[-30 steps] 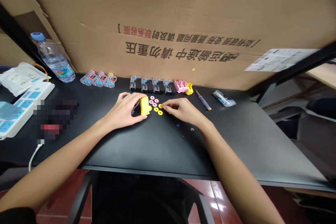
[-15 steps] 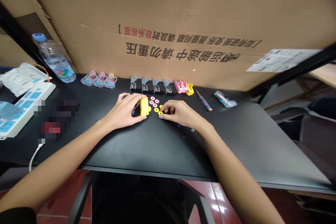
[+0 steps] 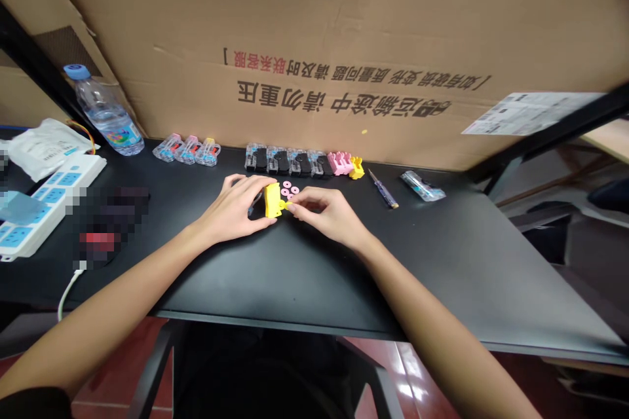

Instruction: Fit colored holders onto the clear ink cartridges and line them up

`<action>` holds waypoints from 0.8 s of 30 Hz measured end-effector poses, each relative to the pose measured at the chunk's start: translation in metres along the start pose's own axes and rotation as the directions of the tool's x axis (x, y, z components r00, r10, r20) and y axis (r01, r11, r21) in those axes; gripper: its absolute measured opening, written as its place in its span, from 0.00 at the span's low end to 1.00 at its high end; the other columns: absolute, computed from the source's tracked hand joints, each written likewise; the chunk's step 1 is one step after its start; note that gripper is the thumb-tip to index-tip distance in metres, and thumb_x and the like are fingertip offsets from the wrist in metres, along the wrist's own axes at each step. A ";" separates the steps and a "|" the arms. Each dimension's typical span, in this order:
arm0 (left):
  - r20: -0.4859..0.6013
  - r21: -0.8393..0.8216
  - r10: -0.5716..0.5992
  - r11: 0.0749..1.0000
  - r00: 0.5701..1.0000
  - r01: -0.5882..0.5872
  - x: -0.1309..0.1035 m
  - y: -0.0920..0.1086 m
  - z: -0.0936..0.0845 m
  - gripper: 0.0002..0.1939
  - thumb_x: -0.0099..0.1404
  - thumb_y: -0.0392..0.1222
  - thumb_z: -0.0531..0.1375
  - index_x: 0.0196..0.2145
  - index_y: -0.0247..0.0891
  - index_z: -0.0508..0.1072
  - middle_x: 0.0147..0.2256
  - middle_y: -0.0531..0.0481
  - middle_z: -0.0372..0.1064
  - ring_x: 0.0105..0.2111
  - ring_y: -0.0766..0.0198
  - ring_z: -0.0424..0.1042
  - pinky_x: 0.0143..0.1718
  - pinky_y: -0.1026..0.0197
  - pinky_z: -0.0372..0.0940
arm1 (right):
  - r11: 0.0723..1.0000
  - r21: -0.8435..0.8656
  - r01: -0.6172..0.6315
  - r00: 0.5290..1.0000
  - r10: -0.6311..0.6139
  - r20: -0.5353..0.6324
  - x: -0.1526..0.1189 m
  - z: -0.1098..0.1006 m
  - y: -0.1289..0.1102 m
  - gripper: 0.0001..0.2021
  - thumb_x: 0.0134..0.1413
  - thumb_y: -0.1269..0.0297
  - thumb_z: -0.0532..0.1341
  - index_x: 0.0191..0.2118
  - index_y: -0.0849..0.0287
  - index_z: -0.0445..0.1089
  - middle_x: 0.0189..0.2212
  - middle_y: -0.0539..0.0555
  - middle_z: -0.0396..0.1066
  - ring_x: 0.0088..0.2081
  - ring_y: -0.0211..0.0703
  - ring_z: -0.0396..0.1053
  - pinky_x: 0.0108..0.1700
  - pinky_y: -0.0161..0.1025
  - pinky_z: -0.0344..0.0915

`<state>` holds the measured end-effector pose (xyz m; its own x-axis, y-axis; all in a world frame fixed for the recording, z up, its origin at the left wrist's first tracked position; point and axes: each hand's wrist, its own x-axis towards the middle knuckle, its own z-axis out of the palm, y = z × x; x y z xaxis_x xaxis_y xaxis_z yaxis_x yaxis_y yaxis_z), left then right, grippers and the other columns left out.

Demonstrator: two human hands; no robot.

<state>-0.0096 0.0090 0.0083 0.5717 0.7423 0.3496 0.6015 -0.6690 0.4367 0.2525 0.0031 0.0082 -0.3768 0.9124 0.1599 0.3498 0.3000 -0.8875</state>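
Observation:
Between its thumb and fingers my left hand (image 3: 240,206) grips a yellow plastic part (image 3: 272,200), held upright on the black table. My right hand (image 3: 322,209) pinches a small yellow ring (image 3: 284,205) against the right side of that part. Several pink rings (image 3: 287,184) lie just behind my right fingertips, some of them partly covered. A dark object beneath my left palm is mostly hidden.
Along the cardboard wall (image 3: 295,13) stand clear-and-black units (image 3: 278,160), pink clips (image 3: 340,163), a yellow clip (image 3: 356,169) and clear parts (image 3: 189,150). A screwdriver (image 3: 383,189) and clear packet (image 3: 422,186) lie right; bottle (image 3: 111,114) and power strip (image 3: 52,203) left.
My right hand has moved left to the yellow part, with its fingertips now pinching a yellow ring. The loose yellow rings seen beside it before are now hidden by the hand.

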 end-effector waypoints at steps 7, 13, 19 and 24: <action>-0.002 -0.002 0.033 0.999 0.999 -0.033 0.000 0.001 0.000 0.31 0.70 0.48 0.69 0.66 0.46 0.64 0.66 0.41 0.72 0.64 0.48 0.72 0.70 0.42 0.51 | 0.996 0.084 -0.011 0.998 0.017 -0.063 0.000 0.019 0.003 0.17 0.62 0.45 0.71 0.42 0.55 0.80 0.40 0.57 0.80 0.39 0.47 0.77 0.43 0.46 0.77; -0.006 -0.010 0.038 0.999 0.999 -0.038 0.000 0.003 0.000 0.31 0.71 0.49 0.69 0.67 0.46 0.65 0.66 0.41 0.72 0.65 0.47 0.72 0.71 0.41 0.51 | 0.984 0.178 -0.007 0.997 0.020 -0.074 0.000 0.022 0.002 0.19 0.60 0.45 0.72 0.47 0.52 0.73 0.43 0.56 0.79 0.42 0.48 0.78 0.49 0.50 0.79; -0.001 -0.008 0.051 0.999 0.999 -0.051 0.000 0.005 0.002 0.31 0.71 0.49 0.68 0.68 0.46 0.65 0.66 0.41 0.72 0.64 0.47 0.73 0.70 0.41 0.52 | 0.962 0.269 -0.044 0.998 0.056 -0.036 0.001 0.026 0.004 0.22 0.61 0.44 0.71 0.50 0.52 0.69 0.41 0.54 0.75 0.37 0.45 0.75 0.46 0.49 0.79; 0.000 0.000 0.056 0.998 0.998 -0.056 -0.001 0.006 0.002 0.33 0.72 0.47 0.67 0.69 0.44 0.63 0.67 0.39 0.70 0.65 0.47 0.71 0.70 0.43 0.52 | 0.943 0.330 -0.044 0.998 0.058 -0.035 0.002 0.028 0.005 0.23 0.59 0.44 0.73 0.49 0.52 0.69 0.39 0.53 0.75 0.35 0.43 0.75 0.44 0.48 0.79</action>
<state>-0.0048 0.0043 0.0090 0.6048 0.7035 0.3732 0.5687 -0.7096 0.4161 0.2291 -0.0017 -0.0082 -0.3255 0.9375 0.1228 0.0629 0.1510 -0.9865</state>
